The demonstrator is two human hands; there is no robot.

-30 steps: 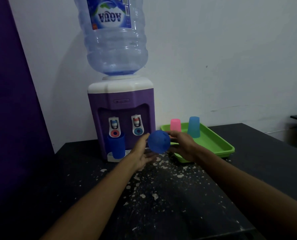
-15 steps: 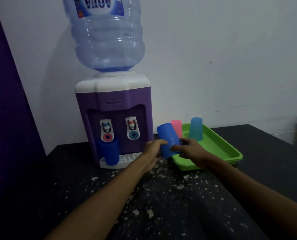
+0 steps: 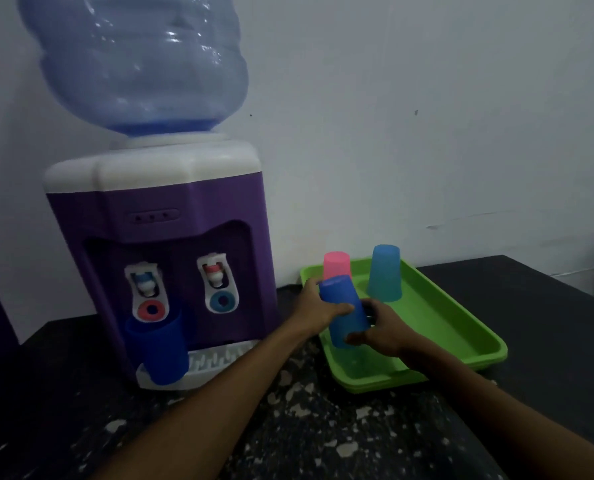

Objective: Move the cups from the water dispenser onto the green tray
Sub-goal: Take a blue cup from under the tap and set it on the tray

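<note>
- Water bottle [image 3: 133,64], upper left of frame: the "AQUA" label that read clearly 1 s ago is now cropped off the top; no writing legible on it now
- Water dispenser [image 3: 157,258], left of centre, purple w/ white top: looks bigger in frame than 0.5 s ago, so head has moved closer; small marks on the panel above the taps too blurred to read
- Green tray [image 3: 462,327], right of centre on the dark worktop [image 3: 323,431]: a pink cup [image 3: 337,265] and a light blue cup [image 3: 385,271] stand upside down at its far end
- Dark blue cup [image 3: 160,351] under the left tap, lower left: not yet moved, so 1 cup left to fetch
- Blue cup [image 3: 344,313], centre: 1 s ago base faced camera above the worktop, now inverted, tilted, over tray's near left part; judged abt to be set down
- Left hand [image 3: 320,306] and right hand [image 3: 382,327]: both clamped on that cup, one per side
</note>
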